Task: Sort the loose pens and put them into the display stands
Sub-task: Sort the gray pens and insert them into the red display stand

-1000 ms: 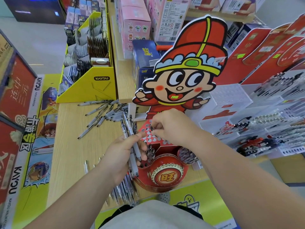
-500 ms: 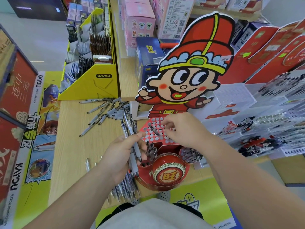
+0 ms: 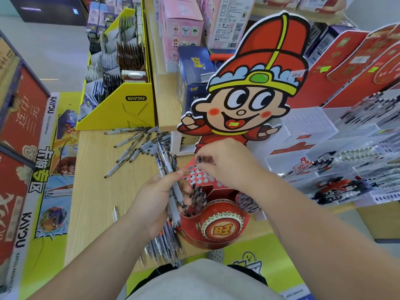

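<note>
Fingers (image 3: 211,153) of right hand (image 3: 231,167) pinch pen (image 3: 199,158) top over display stand (image 3: 205,243) holes. Left hand (image 3: 155,198) grips pen bundle (image 3: 171,176). Pens probably light, stiff, slick; best held near top, fed upright.

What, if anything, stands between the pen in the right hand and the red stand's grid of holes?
Nothing visible. The right hand pinches the pen directly over the grid, with open holes just below. The left hand holds its bundle of pens at the grid's left edge, not across the holes.
</note>
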The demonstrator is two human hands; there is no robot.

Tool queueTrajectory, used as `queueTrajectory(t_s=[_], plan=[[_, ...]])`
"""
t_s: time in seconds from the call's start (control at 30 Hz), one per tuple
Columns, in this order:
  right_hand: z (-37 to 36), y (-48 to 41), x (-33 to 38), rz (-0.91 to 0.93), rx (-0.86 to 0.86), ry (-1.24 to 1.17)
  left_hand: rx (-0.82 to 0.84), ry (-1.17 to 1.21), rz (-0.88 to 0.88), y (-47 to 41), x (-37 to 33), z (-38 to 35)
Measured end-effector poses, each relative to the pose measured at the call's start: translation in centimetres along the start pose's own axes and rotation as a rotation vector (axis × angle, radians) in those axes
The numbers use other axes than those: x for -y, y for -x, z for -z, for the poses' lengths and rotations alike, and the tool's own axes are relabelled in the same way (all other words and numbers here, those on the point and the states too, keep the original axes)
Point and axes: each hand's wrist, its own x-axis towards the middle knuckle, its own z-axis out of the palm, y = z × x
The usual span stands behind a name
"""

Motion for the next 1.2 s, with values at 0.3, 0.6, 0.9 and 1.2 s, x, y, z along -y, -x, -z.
queueTrajectory(t_s=[0.3,0.6,0.9,1.2], plan=[[1.1,1.7,-2.4,-0.206,0.006,-0.195,0.014,0.016,0.02,-0.3,0.0,-0.1],[0.5,2.4,-2.9,-0.231,0.041,-0.154,0.027,0.006,0.018,-1.3,-0.1,-0.8],[0.6,1.6,-2.9,-0.286,0.081,-0.078,0.025,-0.022,0.039,-1.5,0.0,-1.8],[1.4,1.0,-1.6,-0.265,0.12,0.041,0.06,-0.008,0.027,-1.2,0.3,-1.7]])
